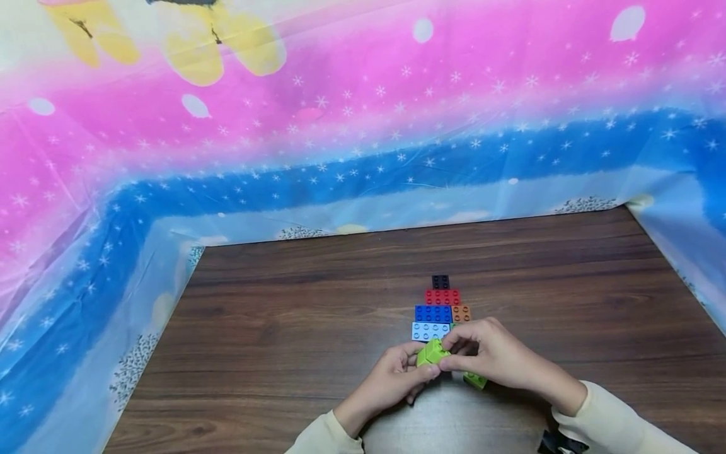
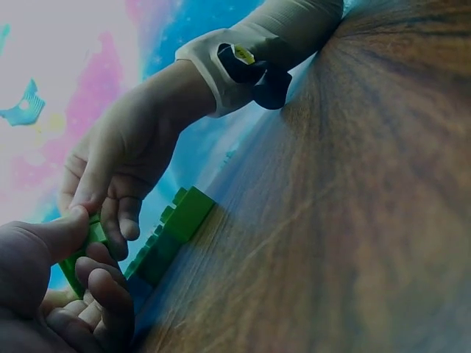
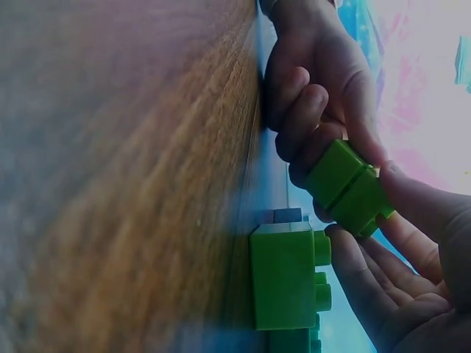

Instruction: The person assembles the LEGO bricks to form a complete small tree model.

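Note:
In front of the person, both hands hold a pair of lime green toy bricks [image 1: 432, 352], stacked with a seam between them in the right wrist view. My left hand [image 1: 394, 376] grips them from the left, its thumb along the near side. From the right, my right hand [image 1: 499, 354] pinches the studded end with thumb and fingers. Another green brick [image 3: 283, 276] lies on the table below the right hand, studs showing. Just beyond the hands, a light blue brick [image 1: 430, 331] is partly covered by them.
Behind it, rows of bricks narrow away from the person: a blue brick [image 1: 433, 313] beside an orange brick [image 1: 461, 313], then a red brick [image 1: 442, 297] and a black brick [image 1: 440, 282]. They lie on a dark wooden table [image 1: 283, 302]. A patterned cloth [image 1: 340, 157] surrounds its far and side edges.

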`<action>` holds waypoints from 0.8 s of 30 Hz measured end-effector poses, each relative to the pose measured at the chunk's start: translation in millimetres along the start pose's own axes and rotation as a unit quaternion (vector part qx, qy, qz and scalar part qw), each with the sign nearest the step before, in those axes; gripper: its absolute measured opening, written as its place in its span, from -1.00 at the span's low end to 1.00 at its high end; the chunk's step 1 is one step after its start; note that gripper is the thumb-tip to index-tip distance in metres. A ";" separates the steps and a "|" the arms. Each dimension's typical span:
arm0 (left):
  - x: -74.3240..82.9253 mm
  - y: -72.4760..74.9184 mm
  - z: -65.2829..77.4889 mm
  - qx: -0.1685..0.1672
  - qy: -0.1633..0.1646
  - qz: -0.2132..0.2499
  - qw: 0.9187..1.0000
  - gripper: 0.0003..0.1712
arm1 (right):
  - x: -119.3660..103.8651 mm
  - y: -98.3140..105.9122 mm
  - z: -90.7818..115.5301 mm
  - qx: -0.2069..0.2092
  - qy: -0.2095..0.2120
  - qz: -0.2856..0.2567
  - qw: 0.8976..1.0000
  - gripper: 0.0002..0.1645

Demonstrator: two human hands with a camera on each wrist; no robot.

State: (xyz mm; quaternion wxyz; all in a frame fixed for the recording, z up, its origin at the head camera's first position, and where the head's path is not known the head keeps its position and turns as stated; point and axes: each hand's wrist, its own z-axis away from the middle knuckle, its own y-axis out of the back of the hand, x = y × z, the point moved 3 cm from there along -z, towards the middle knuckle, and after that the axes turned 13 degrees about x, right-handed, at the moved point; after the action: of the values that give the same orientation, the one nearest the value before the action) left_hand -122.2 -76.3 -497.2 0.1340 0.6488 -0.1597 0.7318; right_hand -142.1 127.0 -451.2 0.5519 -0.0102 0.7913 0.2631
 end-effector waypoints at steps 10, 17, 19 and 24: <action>1.2 0.2 -0.9 -0.005 0.024 -0.007 1.000 -0.73 | -0.2 -2.4 1.3 0.026 0.002 -0.012 1.000 -0.82; 3.9 0.0 1.7 -0.003 0.024 -0.034 0.999 -0.70 | 0.6 -5.1 1.3 0.025 0.030 -0.010 0.999 -0.85; 4.7 0.0 2.3 0.001 0.031 -0.035 0.999 -0.69 | 0.5 -5.4 1.4 0.024 0.032 -0.009 0.999 -0.86; 4.2 0.0 1.1 0.000 0.041 -0.022 0.999 -0.68 | -1.8 -4.1 2.0 0.027 0.035 -0.006 0.999 -0.88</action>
State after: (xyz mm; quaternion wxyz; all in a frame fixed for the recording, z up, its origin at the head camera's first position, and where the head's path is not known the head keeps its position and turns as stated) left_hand -121.8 -76.8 -493.0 0.1563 0.6218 -0.1400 0.7546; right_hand -138.4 123.9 -451.7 0.5256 -0.0096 0.8167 0.2380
